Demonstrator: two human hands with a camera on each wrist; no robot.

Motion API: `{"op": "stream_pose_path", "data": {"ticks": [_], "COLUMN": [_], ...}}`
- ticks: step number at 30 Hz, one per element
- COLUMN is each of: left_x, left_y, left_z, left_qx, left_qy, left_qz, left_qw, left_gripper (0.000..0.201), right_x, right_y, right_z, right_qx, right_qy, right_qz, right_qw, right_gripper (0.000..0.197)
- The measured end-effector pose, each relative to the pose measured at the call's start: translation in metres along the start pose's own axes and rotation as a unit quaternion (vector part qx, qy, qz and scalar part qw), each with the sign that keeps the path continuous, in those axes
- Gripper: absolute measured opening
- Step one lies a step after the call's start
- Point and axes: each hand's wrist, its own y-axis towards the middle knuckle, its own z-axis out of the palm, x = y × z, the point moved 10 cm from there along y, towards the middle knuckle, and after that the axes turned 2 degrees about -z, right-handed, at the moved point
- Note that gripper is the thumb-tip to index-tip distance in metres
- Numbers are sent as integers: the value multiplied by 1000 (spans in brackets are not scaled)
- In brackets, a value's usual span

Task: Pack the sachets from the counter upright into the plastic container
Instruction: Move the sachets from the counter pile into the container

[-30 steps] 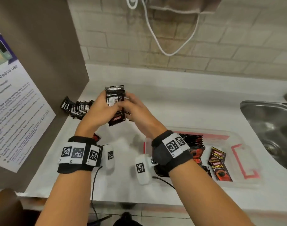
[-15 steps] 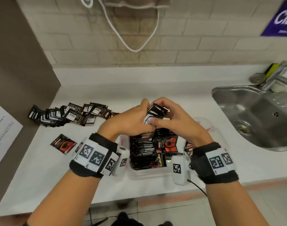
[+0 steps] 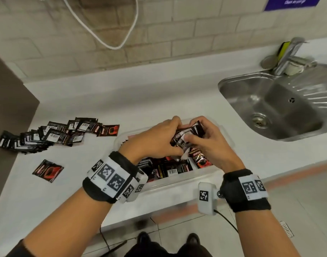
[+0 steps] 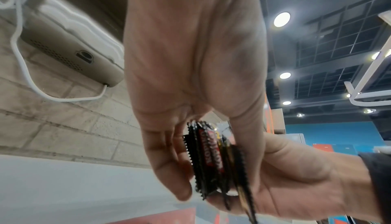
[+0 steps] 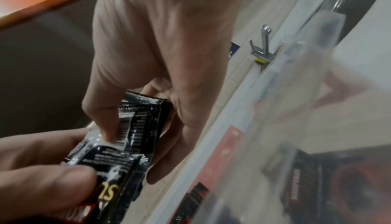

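Observation:
Both hands hold one bundle of black sachets (image 3: 185,138) just above the clear plastic container (image 3: 177,184) at the counter's front edge. My left hand (image 3: 159,141) grips the bundle from the left, and my right hand (image 3: 205,141) pinches it from the right. The left wrist view shows the bundle (image 4: 213,162) edge-on between fingers and thumb. In the right wrist view the bundle (image 5: 131,137) sits under the right thumb. Several sachets (image 3: 170,167) stand packed inside the container. A spread pile of sachets (image 3: 47,134) and one loose sachet (image 3: 47,170) lie on the counter to the left.
A steel sink (image 3: 281,108) with a tap (image 3: 287,56) lies to the right of the container. A brown panel (image 3: 8,115) bounds the counter on the left. A white cable (image 3: 110,32) hangs on the brick wall behind.
Both hands carried the sachet bundle from above the pile at the left over to the container and lowered it toward the packed sachets. The view swung right toward the sink.

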Motion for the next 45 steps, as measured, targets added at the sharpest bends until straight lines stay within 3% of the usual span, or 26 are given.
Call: {"op": "stream_pose_path", "data": {"ticks": [4, 8, 12, 17, 23, 29, 32, 36, 39, 43, 45], "left_x": [7, 16, 24, 25, 23, 23, 25, 28, 27, 24, 27], "left_y": [-1, -3, -5, -7, -12, -11, -9, -8, -8, -9, -9], "left_z": [13, 23, 44, 49, 42, 42, 47, 41, 33, 33, 33], "left_qx": [28, 25, 48, 25, -18, -14, -4, -17, -43, -51, -50], "left_qy": [98, 186, 289, 325, 366, 366, 364, 339, 316, 331, 337], "left_qz": [-6, -21, -35, -44, -30, -37, -41, -58, -56, -29, -32], "left_qw": [995, 982, 955, 944, 930, 930, 930, 939, 946, 942, 940], "left_gripper": [30, 23, 41, 48, 42, 53, 47, 41, 52, 64, 69], "right_x": [-12, -28, -42, -55, -60, -72, -77, -72, -77, -78, -77], "right_y": [-5, -7, -4, -1, 0, -1, -2, 0, 1, 1, 1], "right_z": [-4, -6, -4, 0, -1, 3, 15, 37, 43, 45, 41], "right_qx": [-7, 6, 23, 23, -22, 21, 48, 48, 25, 17, -4], "right_qy": [-60, -145, -222, -290, -292, -316, -273, -134, -70, -1, 34], "right_qz": [15, 66, 108, 148, 161, 202, 224, 204, 207, 219, 221], "right_qw": [998, 987, 969, 945, 943, 927, 934, 969, 976, 976, 975], "right_gripper": [30, 31, 29, 34, 61, 95, 99, 81, 74, 86, 70]}}
